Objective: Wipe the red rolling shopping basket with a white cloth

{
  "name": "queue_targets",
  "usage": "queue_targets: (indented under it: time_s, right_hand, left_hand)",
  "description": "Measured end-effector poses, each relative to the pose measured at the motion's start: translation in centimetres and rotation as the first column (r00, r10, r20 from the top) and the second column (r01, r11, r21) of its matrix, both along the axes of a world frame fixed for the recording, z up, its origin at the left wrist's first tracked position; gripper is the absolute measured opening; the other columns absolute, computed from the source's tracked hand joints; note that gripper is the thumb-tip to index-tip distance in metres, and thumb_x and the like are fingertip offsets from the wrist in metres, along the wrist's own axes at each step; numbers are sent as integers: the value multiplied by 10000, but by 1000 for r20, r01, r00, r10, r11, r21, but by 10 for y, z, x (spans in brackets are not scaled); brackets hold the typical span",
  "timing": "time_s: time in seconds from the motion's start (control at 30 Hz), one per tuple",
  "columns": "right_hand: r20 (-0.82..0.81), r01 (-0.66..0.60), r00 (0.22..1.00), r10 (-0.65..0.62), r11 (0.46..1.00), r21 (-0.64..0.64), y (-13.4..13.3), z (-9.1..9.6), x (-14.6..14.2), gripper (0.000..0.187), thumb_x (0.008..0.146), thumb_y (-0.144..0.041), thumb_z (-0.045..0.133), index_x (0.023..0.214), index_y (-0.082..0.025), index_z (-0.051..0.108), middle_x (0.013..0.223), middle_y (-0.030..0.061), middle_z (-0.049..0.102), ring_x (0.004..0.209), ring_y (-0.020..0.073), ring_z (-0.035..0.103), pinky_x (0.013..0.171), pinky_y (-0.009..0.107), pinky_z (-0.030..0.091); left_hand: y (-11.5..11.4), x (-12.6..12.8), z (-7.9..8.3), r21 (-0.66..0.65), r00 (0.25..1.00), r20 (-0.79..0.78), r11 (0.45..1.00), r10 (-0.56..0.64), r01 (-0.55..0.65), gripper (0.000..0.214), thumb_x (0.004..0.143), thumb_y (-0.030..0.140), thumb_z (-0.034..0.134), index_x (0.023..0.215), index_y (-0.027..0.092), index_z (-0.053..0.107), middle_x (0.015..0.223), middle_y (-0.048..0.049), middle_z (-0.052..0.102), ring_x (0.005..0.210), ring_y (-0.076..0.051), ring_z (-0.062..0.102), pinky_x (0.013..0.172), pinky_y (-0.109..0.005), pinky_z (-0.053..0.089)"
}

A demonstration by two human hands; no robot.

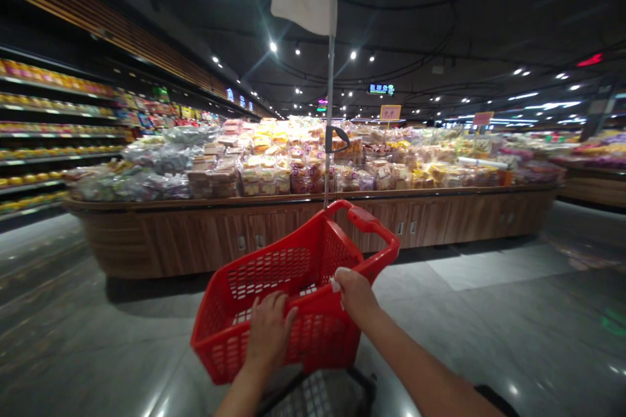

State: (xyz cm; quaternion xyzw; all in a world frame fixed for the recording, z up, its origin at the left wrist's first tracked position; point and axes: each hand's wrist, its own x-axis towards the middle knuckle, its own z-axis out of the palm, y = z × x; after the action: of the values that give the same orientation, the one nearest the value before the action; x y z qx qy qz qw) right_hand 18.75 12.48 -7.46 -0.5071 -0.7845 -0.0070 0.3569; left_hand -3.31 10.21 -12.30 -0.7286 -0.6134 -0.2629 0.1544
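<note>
A red plastic shopping cart point(323, 342) with perforated walls stands sideways in front of me, and no goods show in the visible part of its basket. My left hand point(268, 332) lies over the cart's near rim, its fingers bent over the edge and the thumb on the right. Further right, close to the handle end, my right hand point(356, 294) is closed at the same rim. A small white piece point(335, 285), perhaps paper, pokes out of its curled fingers. A pole with a white flag point(303, 3) rises behind the cart's handle point(366, 220).
A long wood-panelled display counter point(180, 234), heaped with bagged and packaged goods point(267, 172), stands just beyond the cart. Shelves of jars or bottles point(53, 127) line the left side. Grey tiled floor point(464, 332) extends to the right, and a price sign point(390, 113) rises above the goods.
</note>
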Motion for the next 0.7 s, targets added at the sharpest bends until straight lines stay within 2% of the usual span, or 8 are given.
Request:
queue_targets:
  time_s: [0.1, 0.2, 0.27, 0.33, 0.47, 0.53, 0.63, 0.7]
  right_hand:
    - [21, -20, 1000, 20, 1000, -1, -3, -2, -11, 204, 819, -64, 422, 675, -172, 518, 721, 19, 606, 697, 134, 545, 640, 219, 330]
    - [46, -65, 997, 64, 998, 5, -7, 1, -10, 223, 820, -57, 426, 696, -180, 564, 760, 8, 637, 718, 128, 568, 663, 206, 360]
    - [57, -74, 996, 72, 997, 36, -9, 4, 0, 230, 814, -66, 446, 720, -195, 611, 784, -1, 664, 730, 131, 589, 681, 206, 388]
    - [47, -48, 998, 44, 996, 79, -9, 9, 18, 228, 814, -92, 471, 754, -214, 655, 804, -2, 689, 749, 145, 611, 702, 220, 422]
    - [-39, 88, 996, -84, 988, 130, -7, 20, 73, 251, 819, -131, 464, 903, -207, 689, 961, 62, 697, 872, 203, 627, 785, 314, 473]
    - [-118, 182, 980, -162, 965, 189, -5, 21, 100, 292, 817, -128, 439, 966, -206, 678, 1036, 82, 675, 942, 221, 611, 838, 367, 474]
    - [-312, 332, 923, -227, 879, 343, -6, 8, 117, 278, 841, -171, 420, 982, -199, 658, 1063, 95, 632, 990, 224, 580, 874, 396, 471]
    - [-422, 387, 882, -210, 835, 391, -8, -15, 105, 238, 858, -207, 428, 986, -183, 627, 1014, 102, 593, 966, 221, 563, 837, 386, 486]
  left_hand:
    - [19, 47, 16, -46, 998, 25, 997, -60, 61, 393, 936, 372, 264, 1128, 174, 544, 1157, -80, 613, 1096, -186, 536, 952, -342, 369]
    - [31, 69, 18, -89, 999, 10, 995, -51, 52, 455, 947, 382, 204, 900, 177, 608, 847, -60, 679, 807, -183, 629, 737, -308, 430]
    - [33, 70, 14, -104, 999, -12, 994, -47, 45, 469, 939, 418, 219, 795, 177, 596, 744, -55, 663, 726, -197, 626, 665, -305, 413]
    - [32, 65, 11, -107, 998, -32, 993, -46, 43, 451, 933, 434, 236, 797, 181, 583, 755, -56, 659, 741, -205, 624, 648, -301, 398]
    - [29, 57, 8, -113, 997, -62, 993, -38, 30, 437, 933, 435, 237, 808, 185, 573, 763, -57, 656, 756, -217, 621, 643, -305, 384]
    - [28, 57, 7, -115, 997, -73, 993, -32, 23, 426, 933, 430, 244, 805, 186, 568, 766, -59, 654, 758, -224, 619, 644, -310, 381]
    - [29, 56, 7, -115, 996, -84, 993, -26, 16, 415, 934, 422, 244, 808, 186, 560, 776, -61, 651, 757, -226, 616, 646, -313, 378]
    - [29, 56, 6, -115, 996, -89, 993, -28, 17, 415, 936, 421, 236, 806, 189, 555, 777, -57, 650, 757, -221, 614, 649, -310, 376]
